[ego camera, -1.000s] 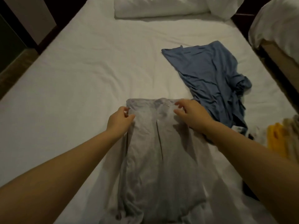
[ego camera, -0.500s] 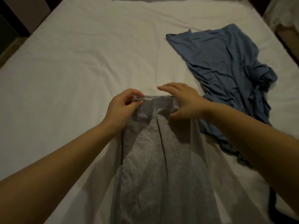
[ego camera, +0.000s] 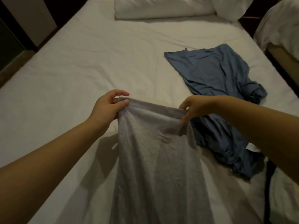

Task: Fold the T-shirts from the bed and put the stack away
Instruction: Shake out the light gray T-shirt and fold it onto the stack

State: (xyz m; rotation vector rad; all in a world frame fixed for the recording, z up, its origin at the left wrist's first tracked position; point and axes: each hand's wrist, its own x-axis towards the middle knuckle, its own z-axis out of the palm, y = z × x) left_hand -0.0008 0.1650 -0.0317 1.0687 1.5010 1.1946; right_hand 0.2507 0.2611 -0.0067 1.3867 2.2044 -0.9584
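A grey T-shirt (ego camera: 153, 159), folded into a long narrow strip of soft, faintly mottled jersey, lies lengthwise along the near middle of the bed (ego camera: 97, 62). Its far end is held up off the sheet, and a dark shadow falls on the sheet to its left. The far edge is a thick, rounded fold stretched between the two hands, sagging a little in the middle. The cloth drapes down from there in loose vertical creases and widens toward the near edge of the view.

The left hand (ego camera: 106, 107) pinches the far left corner of that edge, thumb on the near side and fingers curled over the far side. The right hand (ego camera: 194, 107) grips the far right corner, with its fingers wrapped over the fold and its thumb pressed into the fabric below. The hands are apart by the width of the strip, and both forearms are bare.

To the right lies a blue T-shirt (ego camera: 210, 73) of thinner, smoother cloth, unfolded and rumpled. Its near part is bunched into deep wrinkles just beside the grey strip and runs under the right forearm. A dark strap (ego camera: 270, 173) lies on the sheet at the near right.

The bed is covered by a white sheet with shallow creases. Two plump white pillows (ego camera: 161, 7) rest at its far end. Another bed (ego camera: 283, 21) with white bedding stands to the far right.
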